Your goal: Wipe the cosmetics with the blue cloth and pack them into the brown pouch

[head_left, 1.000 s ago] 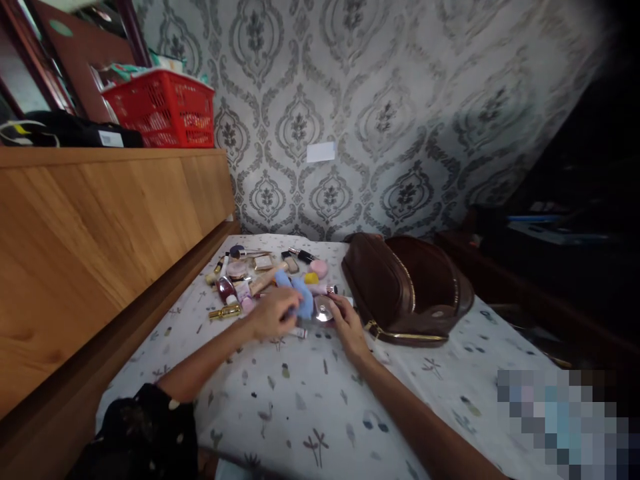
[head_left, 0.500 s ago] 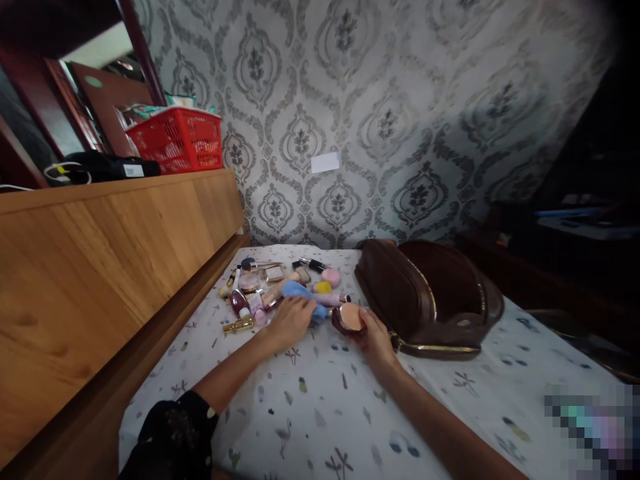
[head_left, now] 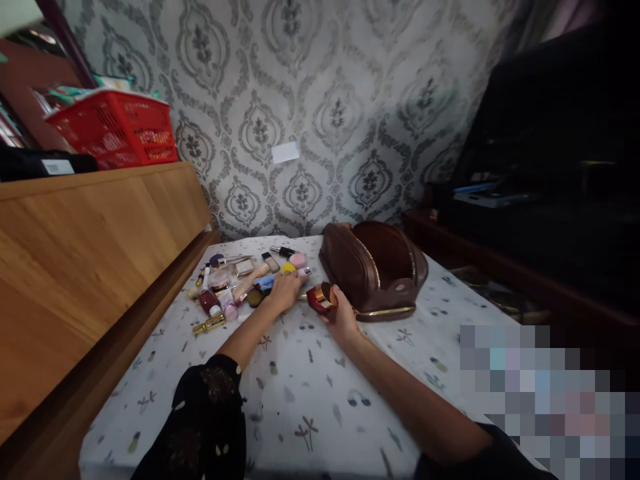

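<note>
In my right hand (head_left: 343, 319) is a dark red glossy cosmetic jar (head_left: 318, 300) with a shiny copper-gold band, held tilted just in front of the brown bag. My left hand (head_left: 286, 291) reaches over the cosmetics with fingers curled down, beside a pale lilac tube (head_left: 304, 272) and a yellow item (head_left: 289, 267). Whatever lies under those fingers is hidden. A soft blue item (head_left: 265, 282) lies just left of that hand, near a dark round item (head_left: 255, 297). The brown bag (head_left: 350, 267) stands unzipped on the right.
Several cosmetics spread to the left, among them a gold tube (head_left: 209, 324), a dark red bottle (head_left: 208, 303) and a pink round item (head_left: 298, 260). A patterned white cloth (head_left: 280, 413) covers the surface. A red basket (head_left: 125, 127) sits on the wooden ledge (head_left: 100, 220) at left.
My left hand has come off the blue item and shifted right, over the lilac tube. My right hand has turned the jar, so its pale flat face no longer shows. The view has swung right.
</note>
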Tool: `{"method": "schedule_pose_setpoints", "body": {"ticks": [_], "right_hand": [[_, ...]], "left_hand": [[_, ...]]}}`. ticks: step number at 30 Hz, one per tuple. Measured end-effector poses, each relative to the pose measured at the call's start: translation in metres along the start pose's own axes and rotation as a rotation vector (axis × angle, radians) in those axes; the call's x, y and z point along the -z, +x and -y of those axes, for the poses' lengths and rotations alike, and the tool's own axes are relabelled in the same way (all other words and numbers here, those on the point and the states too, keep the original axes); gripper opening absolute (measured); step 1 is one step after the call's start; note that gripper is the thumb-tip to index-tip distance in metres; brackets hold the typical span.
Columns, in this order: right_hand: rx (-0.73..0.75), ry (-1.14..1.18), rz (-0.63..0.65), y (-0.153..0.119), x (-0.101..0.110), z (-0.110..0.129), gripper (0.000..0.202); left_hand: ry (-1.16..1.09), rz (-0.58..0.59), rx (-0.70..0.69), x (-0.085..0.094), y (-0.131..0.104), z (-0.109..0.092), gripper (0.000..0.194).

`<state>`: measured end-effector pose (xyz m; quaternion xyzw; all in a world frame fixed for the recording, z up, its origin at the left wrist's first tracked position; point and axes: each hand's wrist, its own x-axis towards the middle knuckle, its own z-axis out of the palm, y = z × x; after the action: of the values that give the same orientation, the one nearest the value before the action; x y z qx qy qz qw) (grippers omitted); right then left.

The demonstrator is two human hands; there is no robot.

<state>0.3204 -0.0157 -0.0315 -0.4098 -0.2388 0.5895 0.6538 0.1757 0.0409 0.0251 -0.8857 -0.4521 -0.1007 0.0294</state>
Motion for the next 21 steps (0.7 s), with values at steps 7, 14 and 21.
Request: {"method": "schedule_pose_setpoints", "body": {"ticks": [7, 14, 21], "right_hand": [[-0.009, 0.045, 0.099, -0.008, -0.007, 0.008, 0.040], [-0.011, 0.019, 0.319, -0.033, -0.020, 0.013, 0.041], [-0.034, -0.017, 0.434, -0.036, -0.019, 0.007, 0.038]], "left_hand": [[-0.260, -0.121, 0.017, 0.008, -0.010, 0.016, 0.040], [-0.539, -0.407, 0.143, 0.023, -0.048, 0.008, 0.029], [-0.862, -0.433, 0.080, -0.009, -0.084, -0.028, 0.034]]}}
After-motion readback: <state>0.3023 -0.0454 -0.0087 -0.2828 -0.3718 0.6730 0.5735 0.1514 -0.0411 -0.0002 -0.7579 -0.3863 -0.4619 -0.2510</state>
